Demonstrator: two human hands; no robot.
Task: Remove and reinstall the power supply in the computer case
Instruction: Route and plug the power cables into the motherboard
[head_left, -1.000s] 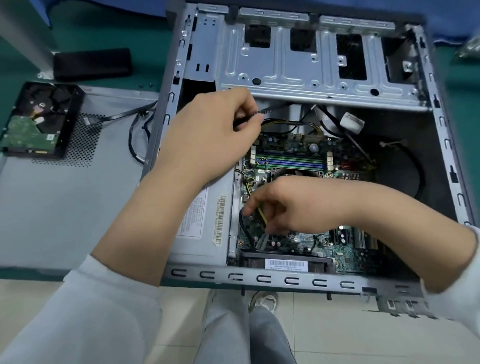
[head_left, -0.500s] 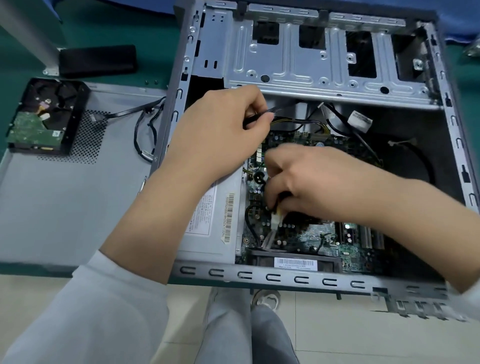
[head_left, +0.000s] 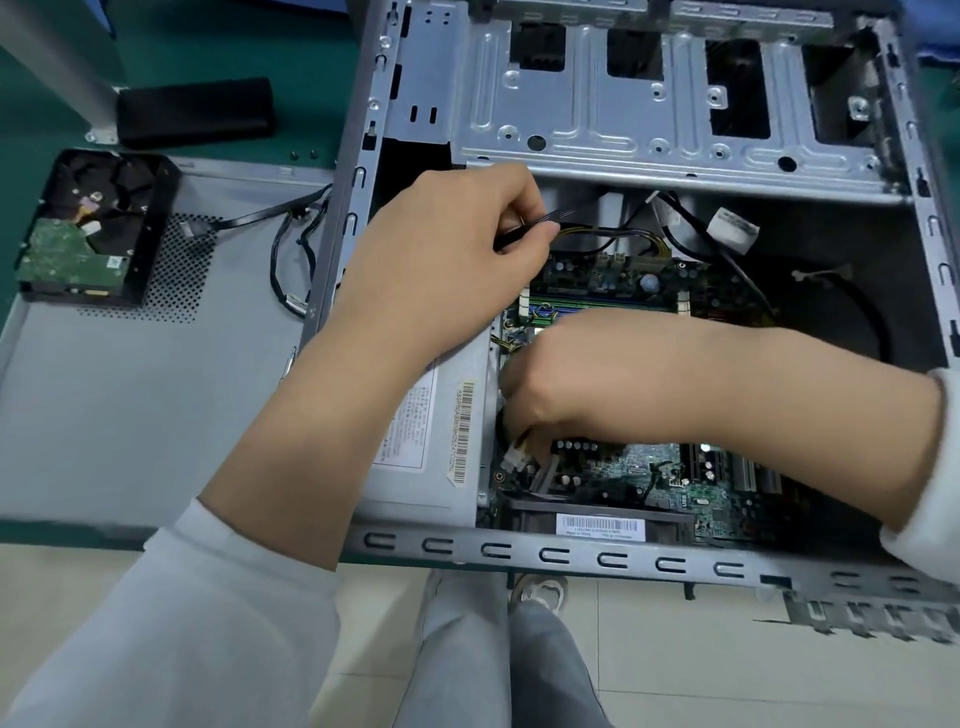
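**Open case with both hands at the power supply leads**

The computer case (head_left: 613, 558), a box of stamped grey sheet steel with slotted rims, lies on its side on a green mat (head_left: 249, 52), its interior facing the camera. A ribbed, perforated steel drive cage (head_left: 649, 114) spans its far edge. The detached side panel (head_left: 104, 415), flat grey metal with a patch of round vent holes, lies just left of the case and carries a hard drive (head_left: 88, 228) in a black frame, green circuit board up. The power supply (head_left: 431, 467), a plain grey metal box with a white barcode label, sits inside the case along its left wall, partly hidden under the left forearm. To its right lies the motherboard (head_left: 649, 467), green and densely studded with components. The left hand (head_left: 447, 254) is curled, thumb and fingers pinching a bundle of thin black cables (head_left: 550, 218) above the board's far edge. The right hand (head_left: 576, 384) reaches down over the board, fingertips gripping a small white plastic connector (head_left: 516, 458) near the supply's inner wall. A loose white connector (head_left: 732, 228) hangs below the cage.
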